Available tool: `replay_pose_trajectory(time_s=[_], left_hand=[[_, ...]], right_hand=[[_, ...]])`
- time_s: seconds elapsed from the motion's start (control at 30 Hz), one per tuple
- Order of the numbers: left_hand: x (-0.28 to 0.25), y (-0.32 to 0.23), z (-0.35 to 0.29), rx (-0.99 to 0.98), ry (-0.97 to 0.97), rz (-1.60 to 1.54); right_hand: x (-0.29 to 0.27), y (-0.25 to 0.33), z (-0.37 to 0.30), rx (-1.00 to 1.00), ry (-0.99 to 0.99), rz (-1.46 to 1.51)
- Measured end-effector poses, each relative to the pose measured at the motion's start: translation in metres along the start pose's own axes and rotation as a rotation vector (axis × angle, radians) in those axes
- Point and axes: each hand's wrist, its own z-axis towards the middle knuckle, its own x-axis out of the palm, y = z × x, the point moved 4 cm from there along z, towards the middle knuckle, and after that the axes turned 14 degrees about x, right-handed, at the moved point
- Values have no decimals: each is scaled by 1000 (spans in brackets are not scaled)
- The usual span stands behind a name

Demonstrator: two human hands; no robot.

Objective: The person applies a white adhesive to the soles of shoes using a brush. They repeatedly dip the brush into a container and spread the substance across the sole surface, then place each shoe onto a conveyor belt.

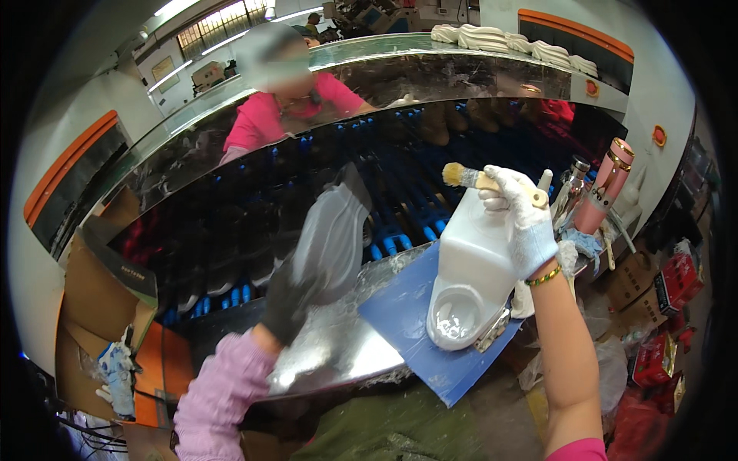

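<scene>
My left hand (290,303), in a dark glove, is closed on the lower end of a pale grey shoe sole (332,234), which tilts up over the machine's front edge. The fingers lie partly hidden by the sole and the dark background. My right hand (516,196), in a white glove, grips a flat brush (475,179) with pale bristles pointing left. Below it stands a cut-open white plastic jug (457,296) holding a whitish liquid. A blue sheet (400,315) lies under the jug on the metal ledge (338,346).
Behind the sole stretches a dark machine bed with blue rests (390,244). A pink flask (606,188) and a metal bottle (570,184) stand right. Cardboard (104,300) and a stained glove (117,376) are left. Across the machine is a person in pink (261,123); white soles (492,38) lie behind.
</scene>
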Motion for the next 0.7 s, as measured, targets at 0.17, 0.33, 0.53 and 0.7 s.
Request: replay_pose_trajectory(time_s=[0.17, 0.33, 0.53, 0.7], left_hand=[[-109, -56, -116, -319, -221, -300], [-58, -102, -185, -472, -867, -1498], [17, -115, -255, -582, -746, -2015], [27, -117, -247, -685, -771, -1919]], right_hand=[[8, -6, 7, -28, 14, 6], [-10, -8, -5, -96, -211, -36], [26, -15, -112, -69, -84, -183], [40, -23, -157, 170, 2, -333]])
